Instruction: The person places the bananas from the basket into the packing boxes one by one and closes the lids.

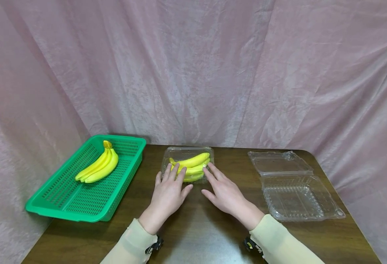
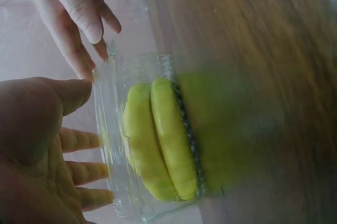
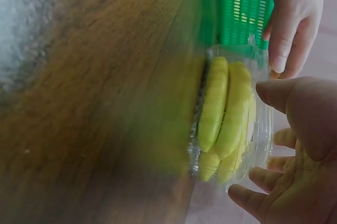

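A clear plastic clamshell box (image 1: 187, 149) with a bunch of yellow bananas (image 1: 193, 161) inside sits on the table at the back middle. Its lid appears to lie over the fruit. My left hand (image 1: 168, 192) spreads its straight fingers at the box's near left side. From the near right, my right hand (image 1: 225, 193) reaches to the box with fingers extended. In both wrist views the fingertips are at the lid's edge, and whether every finger touches cannot be told. Bananas (image 2: 171, 139) show through the box's side in the left wrist view.
On the left stands a green perforated basket (image 1: 127, 201) with another bunch of bananas (image 1: 101, 163) in it. A second clear clamshell box (image 1: 292, 200) lies with its lid folded back at the right. Behind the brown table (image 1: 196, 227) hangs a pink curtain (image 1: 193, 73).
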A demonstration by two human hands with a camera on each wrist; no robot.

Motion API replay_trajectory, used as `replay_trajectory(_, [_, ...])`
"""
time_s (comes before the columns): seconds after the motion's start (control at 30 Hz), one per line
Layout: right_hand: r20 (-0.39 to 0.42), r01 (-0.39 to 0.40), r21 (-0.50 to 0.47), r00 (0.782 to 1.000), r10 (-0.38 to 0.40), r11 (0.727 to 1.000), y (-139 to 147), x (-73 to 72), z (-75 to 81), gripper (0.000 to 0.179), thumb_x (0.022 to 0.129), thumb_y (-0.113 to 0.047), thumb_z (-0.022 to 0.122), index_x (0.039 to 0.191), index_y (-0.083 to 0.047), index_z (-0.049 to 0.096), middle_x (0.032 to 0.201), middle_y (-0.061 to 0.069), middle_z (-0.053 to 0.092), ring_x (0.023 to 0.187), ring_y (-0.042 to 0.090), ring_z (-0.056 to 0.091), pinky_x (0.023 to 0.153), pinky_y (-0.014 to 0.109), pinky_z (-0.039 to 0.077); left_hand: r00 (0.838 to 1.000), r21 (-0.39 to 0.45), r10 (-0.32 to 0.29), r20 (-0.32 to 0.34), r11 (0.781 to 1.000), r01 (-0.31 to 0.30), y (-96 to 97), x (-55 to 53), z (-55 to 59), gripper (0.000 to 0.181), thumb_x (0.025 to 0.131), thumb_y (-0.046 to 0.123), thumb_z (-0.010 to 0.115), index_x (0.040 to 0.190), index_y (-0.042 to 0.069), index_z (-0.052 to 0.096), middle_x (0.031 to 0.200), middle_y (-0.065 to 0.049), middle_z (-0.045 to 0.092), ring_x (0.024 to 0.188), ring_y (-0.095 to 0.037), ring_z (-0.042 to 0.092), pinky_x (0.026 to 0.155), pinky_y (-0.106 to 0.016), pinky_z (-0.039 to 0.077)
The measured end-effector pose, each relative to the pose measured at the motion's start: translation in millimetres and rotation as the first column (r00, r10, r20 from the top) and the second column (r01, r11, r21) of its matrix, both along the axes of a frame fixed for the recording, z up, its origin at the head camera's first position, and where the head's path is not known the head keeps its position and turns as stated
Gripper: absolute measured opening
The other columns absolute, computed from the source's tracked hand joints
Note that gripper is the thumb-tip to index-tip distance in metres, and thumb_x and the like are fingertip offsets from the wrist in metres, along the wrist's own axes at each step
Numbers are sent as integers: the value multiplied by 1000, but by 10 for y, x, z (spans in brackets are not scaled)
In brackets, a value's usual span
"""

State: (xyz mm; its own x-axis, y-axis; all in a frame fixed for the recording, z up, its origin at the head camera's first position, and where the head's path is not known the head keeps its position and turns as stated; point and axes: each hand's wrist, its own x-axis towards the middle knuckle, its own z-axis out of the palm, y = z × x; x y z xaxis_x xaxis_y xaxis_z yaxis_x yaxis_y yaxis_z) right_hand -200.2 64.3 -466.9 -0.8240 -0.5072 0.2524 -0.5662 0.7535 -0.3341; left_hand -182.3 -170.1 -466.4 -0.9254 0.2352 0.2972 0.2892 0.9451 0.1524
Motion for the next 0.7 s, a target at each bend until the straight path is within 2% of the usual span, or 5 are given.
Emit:
replay_trajectory(0.2, [-14,-15,17,1000,15,1000,-98,-75,18,77,107,-34,76,169,-3,42,176,22,33,152,43,49,112,57,52,1000,2,25,18,1000,-25,-72,-62,-13,70,109,50,70,164,11,53,171,-23,42,162,-48,30,122,-77,28])
replay_trajectory(0.43, [4,-22,24,1000,22,999,-223,-153,15,76,108,-34,75,170,-4,42,177,21,32,154,41,47,106,58,56,999,18,46,-19,999,-46,-149,-116,-27,69,107,47,74,161,8,57,168,-27,45,159,-52,33,119,-78,33])
replay_trajectory(0.7, [-3,-40,31,999,40,999,-349,-215,24,75,108,-35,74,169,-5,43,176,21,34,153,40,48,105,56,57,996,29,84,-5,996,-84,-247,-188,-55,69,108,48,72,162,8,55,170,-27,43,161,-52,29,120,-79,30])
